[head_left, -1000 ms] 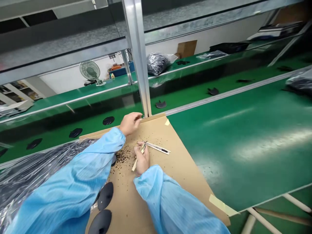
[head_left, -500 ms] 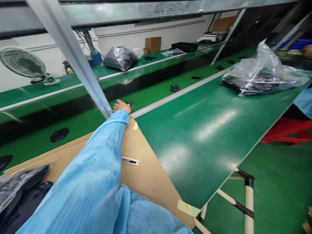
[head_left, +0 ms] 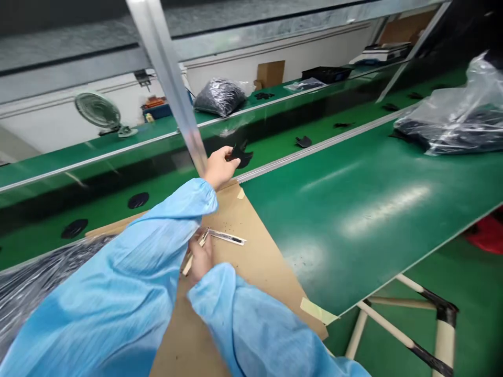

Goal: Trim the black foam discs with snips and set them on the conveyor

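Observation:
My left hand reaches out over the cardboard's far corner, beside the metal post. It pinches a thin black curved piece with notched edges, held above the green belt. Nearer to me, partly behind the left sleeve, my right hand is closed around a slim cream-coloured tool; its exact kind is not clear. Just beyond its tip, a white-handled utility knife lies on the brown cardboard.
Black pieces lie along the green belt, among them a round one. A metal post rises near my left hand. A plastic bag of black parts rests at right; another plastic-covered pile is at left.
My left hand has lifted the black piece off the belt edge and drawn it closer. My right hand has come into view with the cream-coloured tool. The view has swung left.

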A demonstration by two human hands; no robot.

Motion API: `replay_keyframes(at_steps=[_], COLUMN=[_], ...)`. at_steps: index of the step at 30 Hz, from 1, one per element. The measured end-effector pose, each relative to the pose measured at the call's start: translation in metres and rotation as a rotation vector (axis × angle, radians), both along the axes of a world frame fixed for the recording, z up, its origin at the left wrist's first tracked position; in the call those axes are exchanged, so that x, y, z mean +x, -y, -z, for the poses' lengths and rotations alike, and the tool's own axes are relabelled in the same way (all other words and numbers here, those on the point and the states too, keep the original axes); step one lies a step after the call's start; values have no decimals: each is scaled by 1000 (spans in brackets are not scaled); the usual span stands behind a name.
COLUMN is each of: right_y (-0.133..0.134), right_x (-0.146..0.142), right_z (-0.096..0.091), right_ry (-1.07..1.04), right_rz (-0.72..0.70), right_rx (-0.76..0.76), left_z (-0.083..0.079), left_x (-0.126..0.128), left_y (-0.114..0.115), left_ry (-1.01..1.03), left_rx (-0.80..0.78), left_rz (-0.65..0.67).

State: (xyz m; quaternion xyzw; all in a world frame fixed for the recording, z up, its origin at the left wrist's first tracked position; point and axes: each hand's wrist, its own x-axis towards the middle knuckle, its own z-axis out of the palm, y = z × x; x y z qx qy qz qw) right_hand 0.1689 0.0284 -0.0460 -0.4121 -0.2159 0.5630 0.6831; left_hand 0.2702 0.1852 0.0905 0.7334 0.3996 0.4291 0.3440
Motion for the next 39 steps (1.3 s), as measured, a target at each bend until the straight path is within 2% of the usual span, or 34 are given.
replay_keyframes(at_steps=[1, 3, 4, 6, 8, 10, 13, 15, 17, 22, 29, 39], right_y=[0, 0, 0, 2, 6, 13, 27, 36, 41, 39, 35, 38], right_x=[-2, -2, -1, 1, 1, 1, -2, -3, -4, -2, 2, 1], right_z=[-2, -5, -7, -10, -13, -17, -25, -29, -31, -25, -26, -29], right_ry=[-23, -47, -42, 20, 149, 328, 636, 863, 1083, 1446, 1557, 1576], right_rz=[27, 30, 12, -55, -86, -135, -192, -192, -190, -135, -131, -170], right_rx=[-21, -18, 15, 83, 136, 207, 404, 547, 632, 730, 798, 758], left_z=[-10, -24, -26, -20, -3, 22, 60, 78, 88, 88, 85, 87], left_x=[-20, -70, -98, -154, -205, -243, -277, -285, -288, -287, -288, -288], left_y=[19, 57, 77, 113, 147, 174, 200, 207, 208, 208, 211, 212], left_ry=[82, 227, 296, 446, 559, 649, 781, 838, 871, 890, 901, 899], left_rx=[-31, -88, -122, -221, -335, -453, -554, -590, -614, -674, -733, -783], left_rz=[48, 61, 30, -81, -207, -268, -318, -296, -266, -198, -146, -96])
